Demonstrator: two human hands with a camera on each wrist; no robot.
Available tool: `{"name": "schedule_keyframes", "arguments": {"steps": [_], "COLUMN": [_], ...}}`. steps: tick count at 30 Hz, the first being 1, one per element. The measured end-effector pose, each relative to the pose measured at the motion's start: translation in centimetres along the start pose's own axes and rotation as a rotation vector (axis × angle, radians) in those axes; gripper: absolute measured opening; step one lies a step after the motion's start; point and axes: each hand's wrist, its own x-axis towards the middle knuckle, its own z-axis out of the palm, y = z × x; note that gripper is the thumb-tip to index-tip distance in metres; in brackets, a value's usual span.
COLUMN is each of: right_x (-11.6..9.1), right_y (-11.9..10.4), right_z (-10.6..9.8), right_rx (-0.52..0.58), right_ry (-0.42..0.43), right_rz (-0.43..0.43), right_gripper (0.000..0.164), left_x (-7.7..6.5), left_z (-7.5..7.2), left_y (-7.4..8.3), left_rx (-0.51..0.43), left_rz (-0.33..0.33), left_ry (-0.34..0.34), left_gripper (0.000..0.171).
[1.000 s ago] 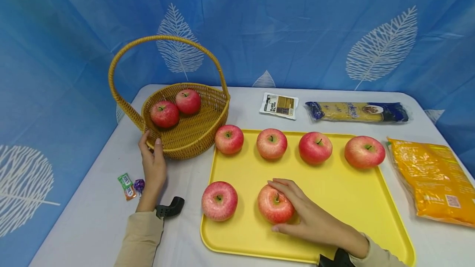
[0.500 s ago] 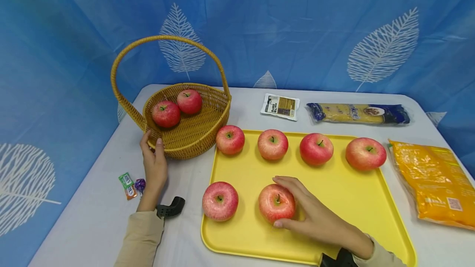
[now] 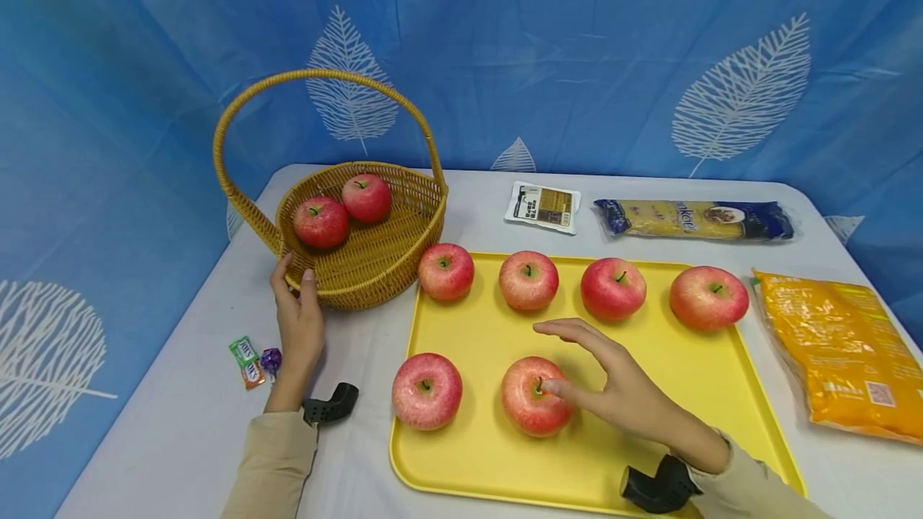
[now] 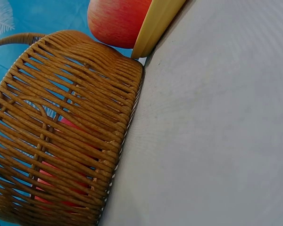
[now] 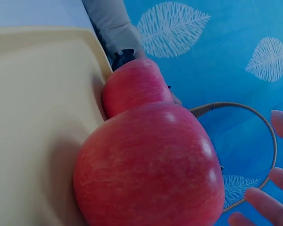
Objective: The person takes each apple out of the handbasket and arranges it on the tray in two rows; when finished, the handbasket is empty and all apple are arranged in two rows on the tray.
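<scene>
In the head view, my left hand (image 3: 299,323) holds the near-left rim of a wicker basket (image 3: 382,283); its thumb lies over the rim. Inside are two red apples (image 3: 320,222), and the left wrist view shows the basket's woven side (image 4: 70,122) close up. My right hand (image 3: 620,383) is spread above the yellow tray (image 3: 497,475), fingers apart and holding nothing. Its thumb overlaps the front middle apple (image 3: 530,411) in the head view. That same apple (image 5: 151,165) fills the middle of the right wrist view, with the fingertips (image 5: 266,205) off to its side. Another apple (image 3: 427,391) sits left of it.
Several apples (image 3: 529,280) stand in a row along the tray's back edge. Behind lie a small white packet (image 3: 542,207) and a long blue-and-yellow package (image 3: 692,219). An orange bag (image 3: 844,351) is at right; small wrapped candies (image 3: 247,362) lie left of the left wrist.
My right hand has let go of the front middle apple, opened wider and lifted up and to the right. The apple stays on the tray. My left hand remains at the basket rim.
</scene>
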Motion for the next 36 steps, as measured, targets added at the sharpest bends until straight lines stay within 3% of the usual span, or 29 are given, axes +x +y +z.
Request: {"name": "schedule_keyframes", "arguments": {"steps": [6, 10, 16, 21, 25, 29, 36], "right_x": [1.7, 3.2, 6.1, 9.1, 11.6, 13.9, 17.6], "right_y": [-0.3, -0.3, -0.8, -1.4, -1.5, -1.5, -1.9], "right_z": [-0.5, -0.6, -0.4, 0.0, 1.0, 2.1, 3.5], "right_rx": [0.129, 0.185, 0.232, 0.315, 0.288, 0.241, 0.232], "right_ry": [0.004, 0.031, 0.066, 0.034, 0.0, -0.047, -0.154], "right_rz": [0.018, 0.01, 0.003, 0.036, 0.014, -0.024, 0.001], "right_gripper": [0.046, 0.04, 0.029, 0.029, 0.035, 0.04, 0.047], "left_x": [0.9, 1.0, 0.9, 0.5, 0.4, 0.7, 1.0], "left_z": [0.1, 0.2, 0.2, 0.1, -0.1, -0.1, 0.2], "left_y": [-2.4, -3.2, -2.8, -1.4, -1.1, -2.3, -3.2], "left_rx": [0.019, 0.032, 0.032, 0.017, 0.018, 0.048, 0.034], "left_rz": [-0.005, 0.002, 0.005, -0.001, -0.01, -0.015, 0.0], "left_ry": [0.003, 0.012, 0.011, 0.005, 0.008, 0.007, 0.014], "left_gripper": [0.051, 0.051, 0.051, 0.049, 0.049, 0.05, 0.05]}}
